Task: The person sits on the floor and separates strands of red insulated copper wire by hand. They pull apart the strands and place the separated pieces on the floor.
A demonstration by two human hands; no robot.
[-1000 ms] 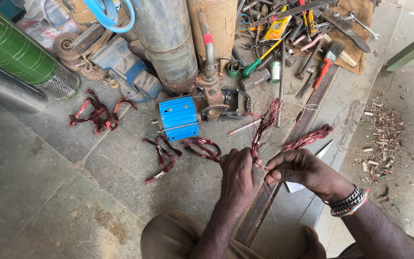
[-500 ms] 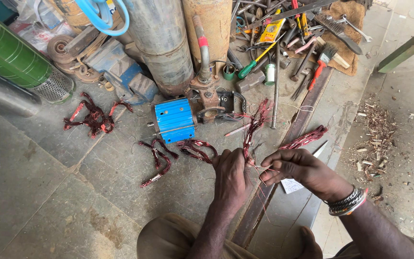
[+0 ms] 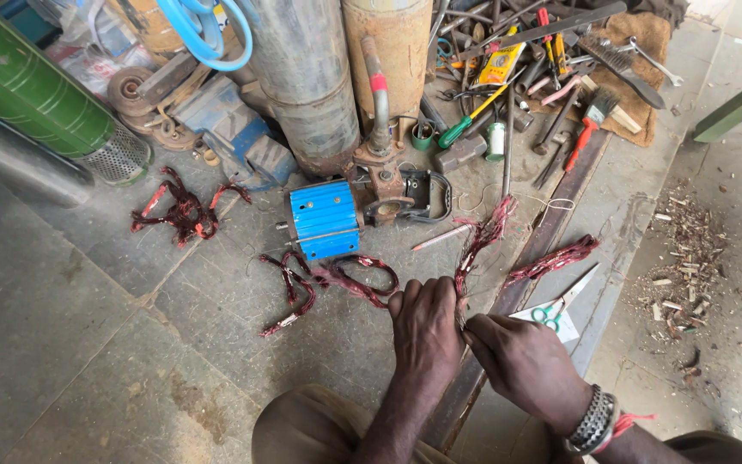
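Note:
My left hand [image 3: 427, 331] and my right hand [image 3: 521, 365] are closed together on the lower end of a reddish copper wire coil [image 3: 481, 241], which fans up and away from them. A second strand of the same bundle [image 3: 553, 258] stretches to the right across a long metal bar [image 3: 543, 241]. Just beyond my hands, more loose wire coils [image 3: 337, 279] lie on the floor beside a small blue motor body [image 3: 324, 219].
Another wire bundle [image 3: 184, 210] lies at the left. Green-handled scissors [image 3: 560, 302] rest on white paper right of my hands. Large metal cylinders [image 3: 307, 77], a green cylinder [image 3: 27, 86] and a pile of hand tools [image 3: 530, 69] crowd the far side. Wood chips [image 3: 689, 258] litter the right.
My hands have shifted slightly and drawn closer together on the wire coil, and the view has tilted a little. Nothing else has moved.

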